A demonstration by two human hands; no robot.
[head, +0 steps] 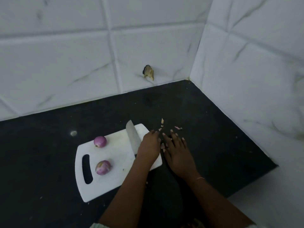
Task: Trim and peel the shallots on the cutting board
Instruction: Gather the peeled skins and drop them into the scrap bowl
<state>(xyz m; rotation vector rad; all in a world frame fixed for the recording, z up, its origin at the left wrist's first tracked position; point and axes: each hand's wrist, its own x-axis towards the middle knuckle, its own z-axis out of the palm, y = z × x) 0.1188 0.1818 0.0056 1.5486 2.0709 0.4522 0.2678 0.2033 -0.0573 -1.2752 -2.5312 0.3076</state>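
Two purple shallots lie on the white cutting board (118, 176): one (100, 141) at its far left corner, the other (103, 167) nearer me beside the handle slot. A knife (133, 137) lies on the board's right part, blade pointing away, its handle hidden under my left hand (149, 144). That hand rests palm down over the board's right edge, fingers stretched toward peel scraps (162, 125) on the counter. Just right of the board, my right hand (178, 152) hovers palm down over the dark counter with fingers spread, among more pale scraps (163, 146). Neither hand holds a shallot.
The black countertop (213, 137) ends at white tiled walls behind and to the right, forming a corner (189, 79). A broken hole (148, 72) marks the back wall. A small pink peel piece (178, 128) lies beyond my right hand. The counter's front right edge (256, 181) drops off.
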